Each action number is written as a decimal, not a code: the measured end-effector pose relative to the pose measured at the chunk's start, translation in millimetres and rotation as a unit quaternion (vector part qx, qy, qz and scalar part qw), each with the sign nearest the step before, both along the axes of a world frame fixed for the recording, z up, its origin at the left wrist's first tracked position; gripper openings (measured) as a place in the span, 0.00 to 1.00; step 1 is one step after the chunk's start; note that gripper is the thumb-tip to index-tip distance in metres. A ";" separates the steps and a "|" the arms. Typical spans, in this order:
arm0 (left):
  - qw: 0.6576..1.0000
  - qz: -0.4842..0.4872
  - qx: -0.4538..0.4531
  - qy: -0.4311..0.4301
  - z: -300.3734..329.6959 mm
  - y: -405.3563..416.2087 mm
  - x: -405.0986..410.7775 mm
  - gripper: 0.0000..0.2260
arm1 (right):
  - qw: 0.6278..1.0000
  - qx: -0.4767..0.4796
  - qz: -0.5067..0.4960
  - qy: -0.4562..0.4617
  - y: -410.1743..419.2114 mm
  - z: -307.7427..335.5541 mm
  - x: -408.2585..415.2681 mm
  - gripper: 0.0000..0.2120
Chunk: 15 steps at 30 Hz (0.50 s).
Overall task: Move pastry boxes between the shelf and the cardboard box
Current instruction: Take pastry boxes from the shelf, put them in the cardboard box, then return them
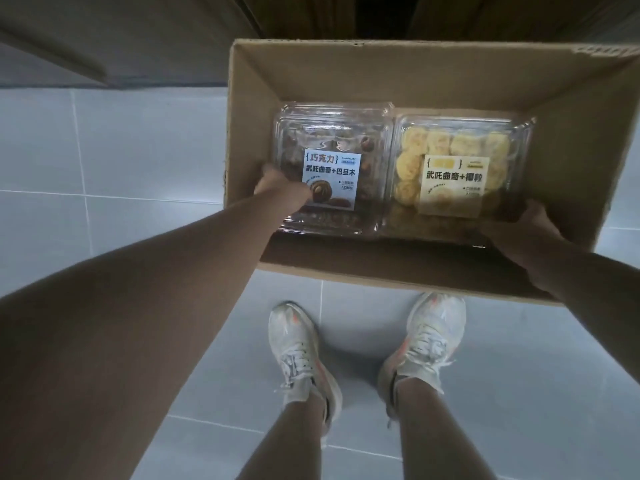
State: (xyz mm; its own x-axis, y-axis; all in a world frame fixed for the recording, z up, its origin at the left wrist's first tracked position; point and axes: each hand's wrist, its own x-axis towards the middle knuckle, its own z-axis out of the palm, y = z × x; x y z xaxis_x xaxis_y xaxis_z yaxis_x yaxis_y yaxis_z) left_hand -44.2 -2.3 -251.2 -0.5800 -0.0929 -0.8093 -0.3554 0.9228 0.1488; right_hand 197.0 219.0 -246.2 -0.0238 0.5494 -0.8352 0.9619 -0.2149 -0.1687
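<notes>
While two clear pastry boxes sit side by side in one cardboard box [346, 77], the left hand [282, 188] rests on the chocolate box [332, 168] and the right hand [519, 230] on the yellow box [453, 168]. Both hands' fingers are hidden, so neither grip can be told. A second chocolate box seems stacked beneath, blurred.

Likely a shop's stockroom or storage corner: pale grey tiled floor [138, 140], dim light, brown cardboard flaps or panels [311, 15] stacked along the top edge, and an open cardboard box [398, 77] holding retail-labelled clear pastry boxes [332, 168]. Cannot tell more precisely.
</notes>
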 end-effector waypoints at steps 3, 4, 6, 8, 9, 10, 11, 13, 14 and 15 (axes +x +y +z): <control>1.000 -0.006 0.014 -0.024 -15.2 -9.1 0.1 0.36 | 0.998 -0.036 -0.041 0.027 16.4 -43.5 12.0 0.56; 0.999 -0.005 0.027 -0.038 -18.6 -11.3 0.1 0.38 | 0.997 -0.036 -0.055 0.034 25.8 -75.4 26.3 0.62; 0.997 0.012 0.045 -0.054 -24.0 -18.3 -2.4 0.38 | 0.994 -0.034 -0.090 0.048 29.3 -98.2 29.9 0.65; 0.996 0.030 0.056 -0.060 -26.9 -22.8 -6.3 0.34 | 0.992 -0.042 -0.105 0.052 11.7 -51.1 -2.3 0.55; 0.996 0.033 0.058 -0.065 -24.2 -23.0 -7.0 0.33 | 0.990 -0.050 -0.117 0.055 6.4 -37.3 -13.0 0.48; 0.995 0.037 0.062 -0.071 -20.8 -21.6 -7.1 0.33 | 0.989 -0.061 -0.123 0.055 2.6 -26.9 -17.7 0.44; 0.995 0.038 0.063 -0.075 -15.9 -19.6 -6.7 0.35 | 0.988 -0.070 -0.125 0.059 0.4 -20.6 -19.4 0.44; 0.995 0.033 0.064 -0.076 -2.1 -14.1 -6.4 0.39 | 0.989 -0.052 -0.129 0.058 -1.3 -14.6 -15.4 0.51; 0.995 0.034 0.064 -0.073 5.4 -12.4 -7.1 0.38 | 0.990 -0.030 -0.128 0.053 -2.9 -8.8 -13.8 0.53; 0.995 0.030 0.063 -0.069 13.3 -10.7 -8.2 0.36 | 0.992 -0.008 -0.117 0.048 -5.9 4.0 -15.3 0.51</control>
